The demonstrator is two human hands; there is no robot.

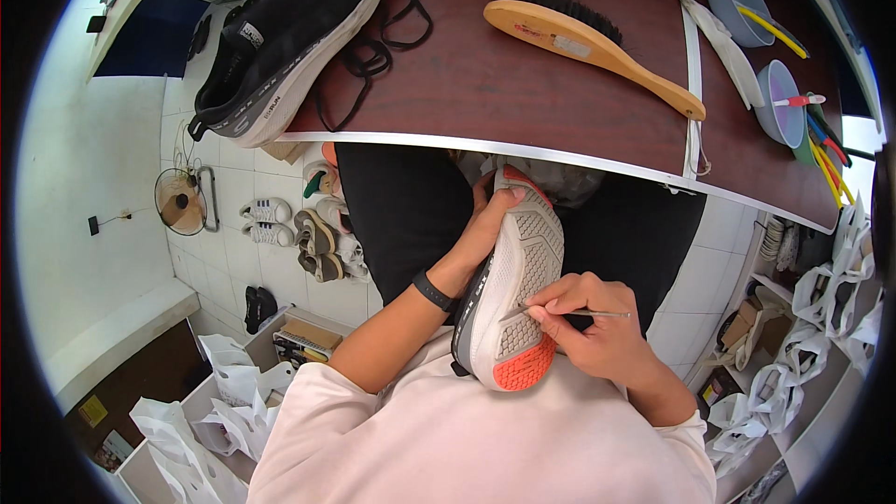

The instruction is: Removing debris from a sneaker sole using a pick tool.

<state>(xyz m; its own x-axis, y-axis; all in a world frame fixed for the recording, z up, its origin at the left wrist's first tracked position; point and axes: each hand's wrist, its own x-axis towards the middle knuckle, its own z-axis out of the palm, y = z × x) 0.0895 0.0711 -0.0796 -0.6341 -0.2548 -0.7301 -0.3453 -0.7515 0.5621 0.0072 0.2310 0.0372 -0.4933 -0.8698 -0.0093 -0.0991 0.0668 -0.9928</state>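
A running shoe (532,266) rests against my body with its sole turned up, grey tread with orange patches at both ends. My left hand (487,222) is closed around its far end, and some of the fingers are hidden behind the shoe. A thin metal pick (597,314) is pinched in my right hand (590,325), its tip against the grey tread near the orange patch at the near end. On the table at the far left lies a black shoe (289,42) with a white sole, its loose black laces (369,61) spread beside it.
A wooden-handled brush (597,47) lies on the dark red table (448,84). Two bowls (742,9) with coloured-handled tools stand at the right. Several shoes (269,221) and a fan (180,201) are on the floor at left. White bags (233,383) fill shelves on both sides.
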